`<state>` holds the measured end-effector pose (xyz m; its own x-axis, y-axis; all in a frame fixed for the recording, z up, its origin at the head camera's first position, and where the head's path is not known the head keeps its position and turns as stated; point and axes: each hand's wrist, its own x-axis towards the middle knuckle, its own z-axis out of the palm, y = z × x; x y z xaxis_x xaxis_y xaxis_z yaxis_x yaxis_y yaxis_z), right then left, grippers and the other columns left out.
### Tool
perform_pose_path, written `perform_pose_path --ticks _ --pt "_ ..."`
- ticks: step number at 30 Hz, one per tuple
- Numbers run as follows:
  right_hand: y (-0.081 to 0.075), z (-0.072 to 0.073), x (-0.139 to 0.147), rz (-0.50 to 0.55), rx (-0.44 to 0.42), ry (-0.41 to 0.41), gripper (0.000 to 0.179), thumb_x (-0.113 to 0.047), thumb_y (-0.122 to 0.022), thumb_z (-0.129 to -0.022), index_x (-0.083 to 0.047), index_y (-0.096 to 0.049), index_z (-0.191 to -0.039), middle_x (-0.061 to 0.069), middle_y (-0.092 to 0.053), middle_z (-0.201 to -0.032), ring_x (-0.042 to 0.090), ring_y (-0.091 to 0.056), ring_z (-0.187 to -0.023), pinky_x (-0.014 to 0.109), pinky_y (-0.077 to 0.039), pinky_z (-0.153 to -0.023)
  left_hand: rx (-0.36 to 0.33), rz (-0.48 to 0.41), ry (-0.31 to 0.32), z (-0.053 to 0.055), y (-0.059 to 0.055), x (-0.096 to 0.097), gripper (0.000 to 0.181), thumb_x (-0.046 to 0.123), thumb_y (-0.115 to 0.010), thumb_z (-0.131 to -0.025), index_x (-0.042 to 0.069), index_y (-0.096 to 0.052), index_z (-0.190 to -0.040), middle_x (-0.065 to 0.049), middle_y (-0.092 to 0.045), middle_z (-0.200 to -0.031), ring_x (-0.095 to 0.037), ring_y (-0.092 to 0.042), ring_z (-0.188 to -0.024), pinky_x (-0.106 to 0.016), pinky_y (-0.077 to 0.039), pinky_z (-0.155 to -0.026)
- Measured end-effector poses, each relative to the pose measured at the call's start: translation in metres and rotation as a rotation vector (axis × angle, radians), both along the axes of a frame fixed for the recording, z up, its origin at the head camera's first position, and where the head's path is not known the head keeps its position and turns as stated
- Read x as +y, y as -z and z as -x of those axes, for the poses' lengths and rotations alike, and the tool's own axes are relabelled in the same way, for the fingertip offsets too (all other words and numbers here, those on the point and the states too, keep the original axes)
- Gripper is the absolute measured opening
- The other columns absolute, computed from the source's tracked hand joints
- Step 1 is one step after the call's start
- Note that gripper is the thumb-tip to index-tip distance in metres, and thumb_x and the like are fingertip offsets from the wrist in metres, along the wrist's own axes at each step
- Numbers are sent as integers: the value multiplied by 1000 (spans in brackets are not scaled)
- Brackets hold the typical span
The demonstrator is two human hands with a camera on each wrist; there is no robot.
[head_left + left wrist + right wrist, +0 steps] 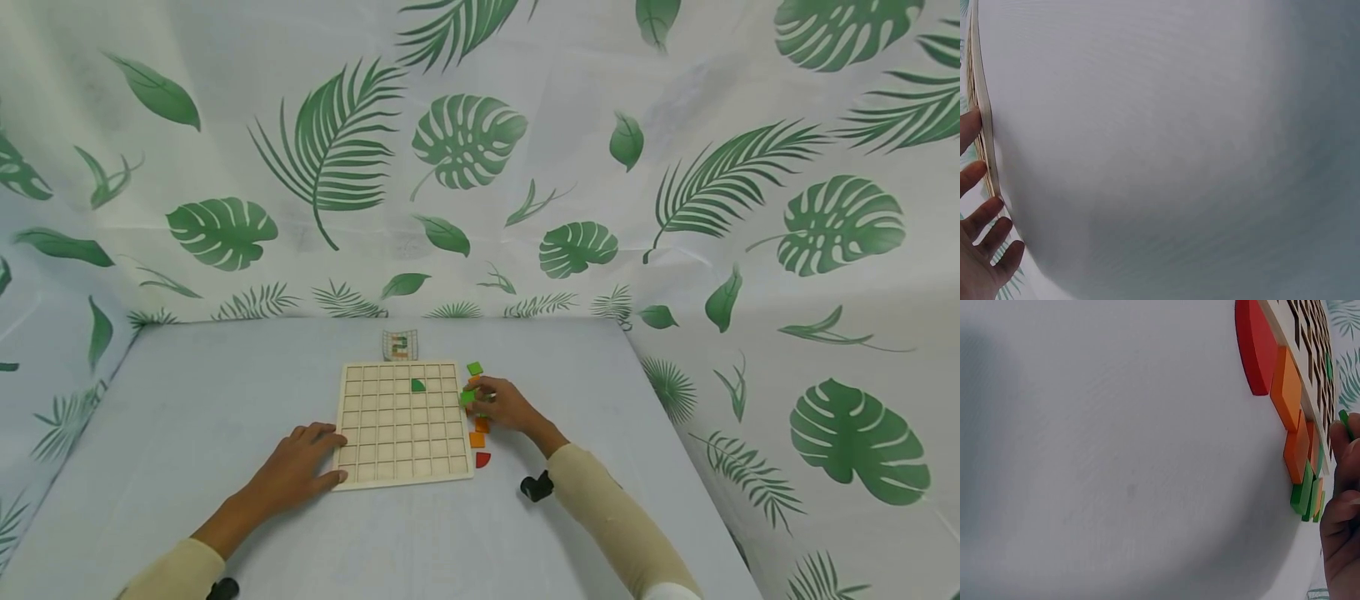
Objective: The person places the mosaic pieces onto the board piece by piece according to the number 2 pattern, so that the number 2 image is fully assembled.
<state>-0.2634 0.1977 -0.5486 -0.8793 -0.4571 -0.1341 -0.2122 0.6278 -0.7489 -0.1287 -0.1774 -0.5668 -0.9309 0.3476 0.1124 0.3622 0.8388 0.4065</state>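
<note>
A pale wooden grid board (375,429) lies on the table, with one dark green quarter-round piece (417,386) in a cell of its upper part. My left hand (296,462) rests at the board's left edge, fingers spread and fingertips touching the rim; the left wrist view shows the same hand (985,244) along that edge. Beyond the right edge, my right hand (504,404) pinches a light green square tile (468,397) between thumb and finger. In the right wrist view that green tile (1344,416) shows only as a thin edge.
Orange tiles (477,439), a red quarter-round piece (483,459) and a green tile (475,367) lie along the board's right side. A small printed pattern card (400,345) sits behind the board. Leaf-patterned cloth (480,167) hangs at the back and sides.
</note>
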Motion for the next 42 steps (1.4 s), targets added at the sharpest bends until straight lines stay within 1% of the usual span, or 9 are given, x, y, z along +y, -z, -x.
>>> perform_pose_path --ticks 6,10,13,18,24,30,34,39,42 --pt "2 3 -9 7 -4 -20 31 -14 -68 -96 -10 -63 -125 4 -62 -90 16 -62 -80 25 -49 -61 -15 -8 5 0 -3 0 49 37 -80 -85 14 -66 -125 -16 -57 -134 -37 -55 -118 -57 -47 -92" --pt "3 6 -15 1 18 -25 29 -15 -68 -95 -11 -65 -124 3 -64 -93 16 -62 -87 25 -49 -65 -26 -13 3 1 -5 0 49 37 -80 -84 14 -66 -124 -15 -57 -133 -36 -55 -118 -56 -47 -92" --pt "2 7 -21 15 29 -34 29 -17 -70 -94 -11 -66 -122 3 -66 -94 17 -62 -87 26 -51 -69 -28 -14 2 1 -6 0 49 37 -81 -83 14 -66 -123 -15 -57 -133 -36 -55 -118 -56 -47 -92" --pt "2 9 -32 32 29 -35 29 -18 -72 -93 -12 -67 -122 2 -67 -92 14 -61 -78 25 -51 -68 -25 -15 14 1 -8 -1 47 37 -81 -83 15 -66 -122 -15 -57 -131 -37 -55 -117 -57 -47 -91" --pt "3 11 -48 44 28 -52 29 -17 -68 -95 -13 -67 -124 2 -67 -97 13 -61 -87 26 -50 -74 -25 -17 8 3 -7 -2 47 37 -81 -83 15 -66 -122 -14 -57 -130 -36 -54 -117 -57 -47 -91" --pt "3 13 -62 87 21 -68 30 -13 -68 -95 -11 -65 -124 7 -68 -99 14 -64 -85 23 -47 -66 -29 -25 5 6 -3 -3 46 37 -81 -83 16 -66 -121 -13 -57 -130 -34 -54 -116 -56 -47 -91" --pt "8 16 -70 124 55 -99 27 -8 -67 -95 -6 -65 -121 11 -69 -97 16 -66 -83 23 -45 -62 -30 -17 2 6 -2 -3 46 38 -81 -83 16 -66 -121 -12 -58 -130 -34 -54 -116 -55 -47 -91" --pt "13 18 -76 73 89 -93 24 -12 -67 -96 -9 -66 -120 5 -71 -97 10 -66 -83 22 -48 -66 -29 -21 4 6 -6 -2 45 37 -81 -84 16 -66 -121 -12 -58 -129 -34 -54 -116 -56 -47 -91" --pt "14 19 -79 63 103 -81 24 -13 -66 -96 -9 -67 -119 4 -70 -96 8 -61 -77 23 -49 -67 -31 -26 4 5 -8 -1 44 36 -81 -84 16 -66 -121 -13 -58 -129 -34 -54 -115 -55 -47 -91"
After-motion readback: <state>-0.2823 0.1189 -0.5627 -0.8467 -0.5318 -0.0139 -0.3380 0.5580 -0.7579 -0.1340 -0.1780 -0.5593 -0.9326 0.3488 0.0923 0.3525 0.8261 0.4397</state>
